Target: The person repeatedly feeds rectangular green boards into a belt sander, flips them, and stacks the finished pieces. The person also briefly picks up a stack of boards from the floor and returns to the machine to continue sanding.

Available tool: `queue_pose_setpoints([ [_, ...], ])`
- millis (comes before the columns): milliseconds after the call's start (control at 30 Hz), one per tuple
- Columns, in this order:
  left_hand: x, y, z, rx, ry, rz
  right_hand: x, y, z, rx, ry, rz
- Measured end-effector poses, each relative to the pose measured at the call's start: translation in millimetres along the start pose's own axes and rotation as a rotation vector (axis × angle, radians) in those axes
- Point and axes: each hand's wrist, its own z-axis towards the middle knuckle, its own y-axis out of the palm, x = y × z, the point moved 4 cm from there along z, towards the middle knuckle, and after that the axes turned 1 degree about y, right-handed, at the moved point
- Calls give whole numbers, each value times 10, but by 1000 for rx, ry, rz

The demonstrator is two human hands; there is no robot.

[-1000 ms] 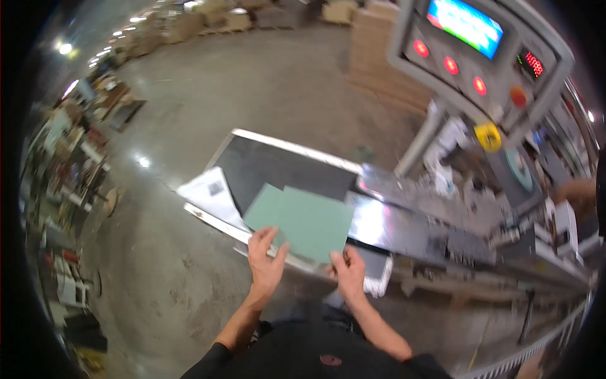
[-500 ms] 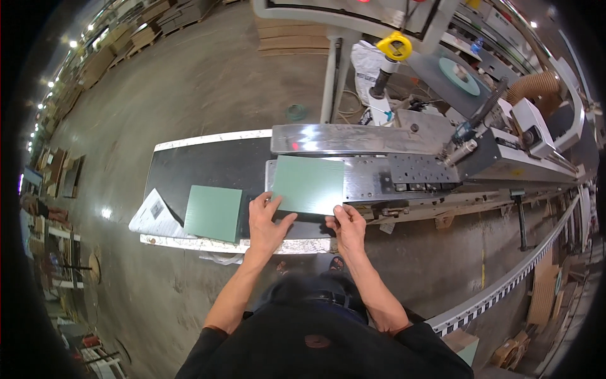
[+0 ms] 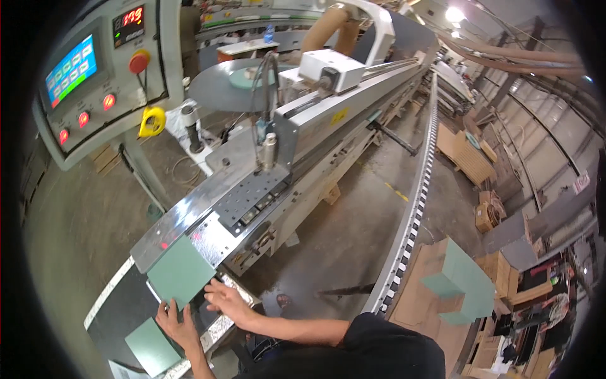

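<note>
A square light-green panel (image 3: 182,271) lies on the metal bed of the machine, its near part over the dark table top. My left hand (image 3: 180,325) is at its near corner, fingers spread and fingertips touching the edge. Just off the right-hand corner is my right hand (image 3: 228,303), its fingers loosely bent and apart; whether they touch the edge I cannot tell. A second green panel (image 3: 151,347) lies flat on the dark table (image 3: 113,309), to the left of my left hand. Part of a paper sheet (image 3: 123,371) shows beside it at the lower rim.
The long machine (image 3: 341,132) runs away to the upper right, with a perforated plate (image 3: 249,199) before its head. A control panel (image 3: 107,76) with screen and red buttons stands upper left. At right runs a roller rail (image 3: 413,234); beyond it stand stacked green-edged boards (image 3: 461,284).
The view has swung to the right and up, bringing the control panel and board stack into sight. The green panel stays on the bed; my right hand has loosened from its corner.
</note>
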Motion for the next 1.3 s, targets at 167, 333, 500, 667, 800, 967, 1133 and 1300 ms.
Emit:
queue_pose_setpoints([
  [167, -235, -1, -56, -28, 25, 7, 49, 104, 28, 0, 29, -111],
  [333, -166, -65, -6, -70, 30, 14, -24, 85, 61, 17, 18, -186],
  [500, -203, -4, -46, -27, 121, 22, -296, 168, -52, -32, -34, -255],
  [667, -132, -59, 42, -53, 126, 80, -378, 176, -70, -52, -51, -280],
  [800, -198, 188, -44, 7, 151, -30, -79, -86, 143, -111, -220, -177],
  [967, 251, 315, 107, -7, -3, -139, -588, -268, 85, 33, -134, -337],
  [1133, 722, 520, 268, 6, 75, -148, -772, -672, 240, 163, -165, -306],
  [1300, 1152, 895, 408, -41, 76, -154, -1213, -1057, 266, 185, -115, -222],
])
